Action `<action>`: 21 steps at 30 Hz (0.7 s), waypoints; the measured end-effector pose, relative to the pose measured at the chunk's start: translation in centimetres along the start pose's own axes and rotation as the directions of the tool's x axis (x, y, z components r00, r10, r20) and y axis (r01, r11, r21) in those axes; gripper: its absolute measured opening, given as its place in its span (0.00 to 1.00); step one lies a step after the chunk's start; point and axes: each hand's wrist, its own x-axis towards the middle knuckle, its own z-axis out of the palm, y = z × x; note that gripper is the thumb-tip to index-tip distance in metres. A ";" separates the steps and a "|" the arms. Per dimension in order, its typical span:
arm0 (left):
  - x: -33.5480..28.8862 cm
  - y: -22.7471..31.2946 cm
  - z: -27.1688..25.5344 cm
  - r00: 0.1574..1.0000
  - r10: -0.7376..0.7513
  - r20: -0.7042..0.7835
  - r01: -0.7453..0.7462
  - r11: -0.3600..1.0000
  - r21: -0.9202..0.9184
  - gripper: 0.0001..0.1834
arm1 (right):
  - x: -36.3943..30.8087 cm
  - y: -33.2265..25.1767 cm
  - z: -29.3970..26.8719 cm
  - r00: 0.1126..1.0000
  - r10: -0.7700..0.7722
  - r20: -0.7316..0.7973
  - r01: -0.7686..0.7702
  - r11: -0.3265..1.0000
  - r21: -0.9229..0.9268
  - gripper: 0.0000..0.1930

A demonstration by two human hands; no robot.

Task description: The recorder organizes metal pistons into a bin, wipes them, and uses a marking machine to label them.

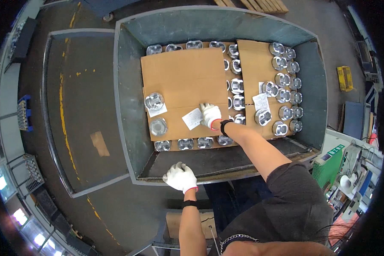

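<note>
**Grey metal bin (132, 85) of silvery cylindrical pistons (154, 101)**

Brown cardboard sheets (183, 77) partly hide lower pistons (185, 144). Centre: white-gloved right hand (210, 116) touching white rectangular paper slip (192, 119), grip indeterminable. White-gloved left hand (181, 177) curled at near rim (239, 172), hold unclear.

A worn yellow line (62, 102) marks grey floor (128, 209); windows (19, 216) glow left.

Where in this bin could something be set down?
The left cardboard sheet has the widest free patch, between the back row of metal parts and the right hand at the paper slip. A dark strip is bare between the front row and the bin's near wall. The right sheet's right half is crowded.
</note>
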 end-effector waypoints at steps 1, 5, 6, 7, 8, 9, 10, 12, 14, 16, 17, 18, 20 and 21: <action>0.1 -0.2 0.3 1.000 -0.018 0.016 0.018 1.000 0.002 0.09 | 0.6 -0.9 0.6 1.000 -0.004 0.013 0.004 1.000 0.003 0.40; 0.5 0.7 0.0 1.000 0.006 0.025 -0.007 1.000 0.026 0.09 | 1.7 -1.3 5.4 0.997 0.062 -0.055 -0.066 0.994 -0.087 0.29; 0.5 0.5 0.3 1.000 0.001 0.029 -0.002 0.999 0.032 0.09 | 1.8 -1.9 6.0 0.990 0.099 -0.101 -0.107 0.992 -0.072 0.24; 0.5 0.3 0.6 1.000 -0.001 0.019 0.001 0.999 0.034 0.09 | 1.8 -2.4 6.6 0.984 0.160 -0.080 -0.165 0.985 -0.056 0.14; 0.7 0.1 0.8 1.000 -0.004 0.007 0.003 0.999 0.036 0.09 | 2.1 -2.7 6.9 0.985 0.156 -0.076 -0.160 0.986 -0.053 0.14; 0.6 -0.1 0.8 1.000 -0.010 0.014 0.010 0.999 0.042 0.09 | 1.9 -2.9 7.4 0.983 0.179 -0.027 -0.180 0.984 -0.013 0.13; 0.8 0.4 0.7 1.000 0.007 0.008 -0.008 1.000 0.028 0.09 | 1.9 -1.9 8.3 0.976 0.216 0.010 -0.216 0.976 0.020 0.12; 0.7 0.3 0.4 1.000 0.017 -0.005 -0.017 1.000 0.023 0.08 | 1.3 -1.5 8.9 0.981 0.173 -0.084 -0.171 0.985 0.035 0.08; 0.6 -0.6 0.2 1.000 0.003 0.000 -0.003 0.999 0.039 0.08 | 1.0 -2.6 7.7 0.981 0.173 0.092 -0.190 0.955 0.227 0.10; 0.6 0.3 0.4 0.998 0.055 -0.004 -0.055 0.998 0.032 0.08 | 0.2 -1.0 7.2 0.953 0.280 0.111 -0.301 0.882 0.363 0.17; 0.7 0.9 0.5 0.996 0.089 -0.012 -0.088 0.996 0.027 0.09 | 0.0 -0.2 6.7 0.895 0.352 0.275 -0.443 0.778 0.445 0.20; 0.6 0.6 0.5 0.995 0.101 -0.026 -0.100 0.995 0.024 0.09 | -0.2 -0.5 5.7 0.821 0.372 0.432 -0.562 0.659 0.500 0.22; 0.2 0.1 0.5 0.998 0.068 0.003 -0.069 0.997 0.027 0.09 | -1.9 -1.4 3.8 0.731 0.305 0.611 -0.676 0.202 0.708 0.22; 0.0 -0.2 0.5 0.996 0.090 -0.011 -0.090 0.996 0.022 0.09 | -3.8 -1.9 2.0 0.780 0.208 0.590 -0.605 0.013 0.796 0.21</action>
